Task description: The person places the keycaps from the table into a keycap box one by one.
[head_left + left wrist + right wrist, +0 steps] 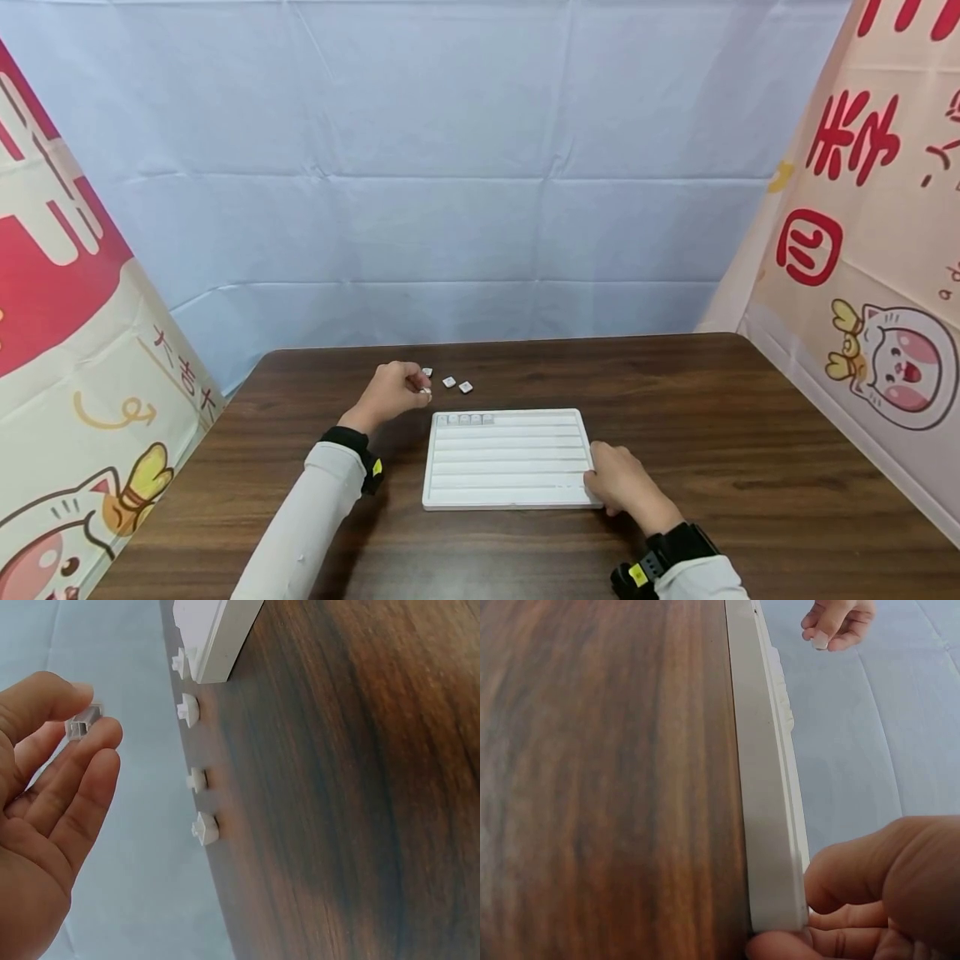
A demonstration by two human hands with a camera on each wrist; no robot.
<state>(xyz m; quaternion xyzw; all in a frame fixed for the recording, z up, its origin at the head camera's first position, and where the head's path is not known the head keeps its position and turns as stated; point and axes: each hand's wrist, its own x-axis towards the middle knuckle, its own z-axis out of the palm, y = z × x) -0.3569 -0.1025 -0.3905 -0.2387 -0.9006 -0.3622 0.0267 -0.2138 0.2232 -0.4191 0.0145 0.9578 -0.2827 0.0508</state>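
Note:
Between its thumb and fingertips, my left hand (392, 387) pinches a small white keycap (84, 722), whose hollow side shows in the left wrist view. The hand is raised over the table, beyond the tray's far left corner. A white ridged tray (510, 462) lies flat in front of me, with a short row of keycaps (465, 419) along its top left. At the tray's near right corner, my right hand (624, 482) grips the edge, thumb over the top and fingers against the side (776, 946).
Several loose white keycaps (448, 382) lie on the brown wooden table (675, 400) behind the tray, close to the left hand. A pale blue cloth (450, 167) hangs behind the table, and printed cloths (847, 350) stand at both sides.

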